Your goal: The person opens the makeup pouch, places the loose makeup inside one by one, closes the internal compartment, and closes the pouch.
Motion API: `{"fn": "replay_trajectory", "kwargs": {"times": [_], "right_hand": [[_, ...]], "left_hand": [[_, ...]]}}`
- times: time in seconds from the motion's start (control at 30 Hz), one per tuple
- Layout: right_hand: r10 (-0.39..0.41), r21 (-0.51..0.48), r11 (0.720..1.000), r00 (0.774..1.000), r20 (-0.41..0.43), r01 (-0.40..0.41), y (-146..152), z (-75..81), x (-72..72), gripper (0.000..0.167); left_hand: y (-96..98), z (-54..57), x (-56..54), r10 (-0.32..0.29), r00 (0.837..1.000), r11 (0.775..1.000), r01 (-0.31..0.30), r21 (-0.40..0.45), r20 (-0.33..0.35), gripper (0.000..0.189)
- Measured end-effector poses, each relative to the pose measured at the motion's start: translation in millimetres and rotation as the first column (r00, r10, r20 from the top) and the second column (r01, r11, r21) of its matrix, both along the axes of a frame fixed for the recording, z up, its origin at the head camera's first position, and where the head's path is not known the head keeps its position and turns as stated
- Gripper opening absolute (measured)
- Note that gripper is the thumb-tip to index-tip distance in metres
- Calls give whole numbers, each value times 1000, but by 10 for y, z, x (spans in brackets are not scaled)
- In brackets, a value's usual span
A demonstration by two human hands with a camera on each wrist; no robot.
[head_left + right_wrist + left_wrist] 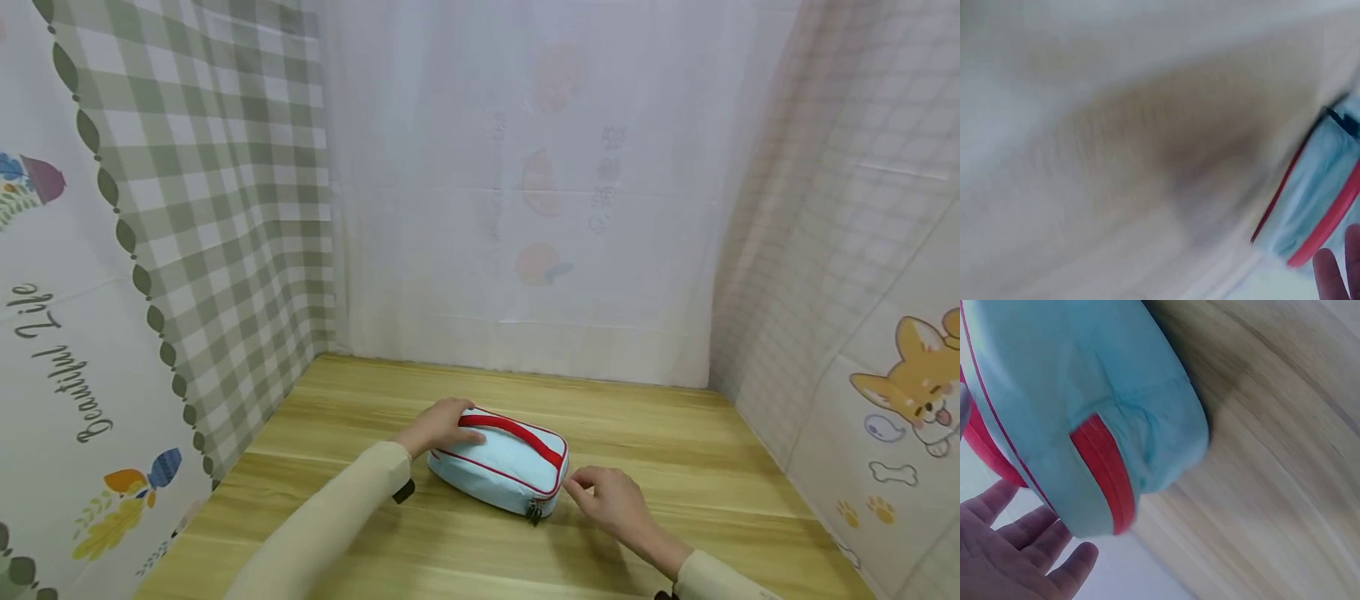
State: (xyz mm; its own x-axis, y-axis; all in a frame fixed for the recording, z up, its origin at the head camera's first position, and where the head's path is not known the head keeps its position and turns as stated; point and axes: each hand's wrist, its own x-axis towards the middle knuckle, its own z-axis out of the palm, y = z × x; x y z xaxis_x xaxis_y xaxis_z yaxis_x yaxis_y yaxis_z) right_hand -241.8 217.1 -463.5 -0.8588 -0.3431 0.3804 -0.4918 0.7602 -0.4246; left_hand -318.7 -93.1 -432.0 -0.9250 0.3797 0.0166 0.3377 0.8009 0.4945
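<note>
A light blue zippered pouch (487, 458) with red piping lies on the table, its red carry strap (517, 433) running along the top. Dark zipper pulls (535, 510) hang at its near right corner. My left hand (442, 427) rests on the pouch's left end, thumb over the top. In the left wrist view the fingers (1038, 531) are spread and fairly straight beside that end, where a short red tab (1107, 475) shows. My right hand (611, 496) is beside the right end, loosely bent, with nothing visible in it. Two fingertips (1329, 272) appear near the strap in the right wrist view.
The wood-grain table (675, 433) extends around the pouch. A green checked cloth (225, 167) hangs at the left, a white curtain (450, 275) at the back, and a cloth with a printed dog (918, 383) at the right.
</note>
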Motion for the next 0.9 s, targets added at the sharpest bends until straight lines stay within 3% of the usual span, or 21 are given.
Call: {"fn": "replay_trajectory", "kwargs": {"times": [0.07,0.13,0.3,0.53,0.7,0.9], "right_hand": [[-52,-27,998,998,21,52,21,30,-78,10],[-81,-38,996,995,58,83,39,43,-144,19],[-85,-27,996,987,138,89,28,19,-207,64],[-43,55,998,981,188,33,-163,-34,-122,119],[-66,89,995,982,175,51,-278,-48,-74,128],[-88,92,993,984,157,74,-341,-59,-82,121]], "left_hand": [[-53,5,1,9,1000,1000,-9,29,1,71],[-102,0,3,17,1000,998,-17,66,10,72],[-222,-67,-21,38,998,993,-43,113,42,74],[-292,-100,-116,84,991,985,-99,141,105,72],[-263,-70,-177,73,991,990,-86,115,114,61],[-221,-47,-240,51,990,993,-65,101,135,51]]}}
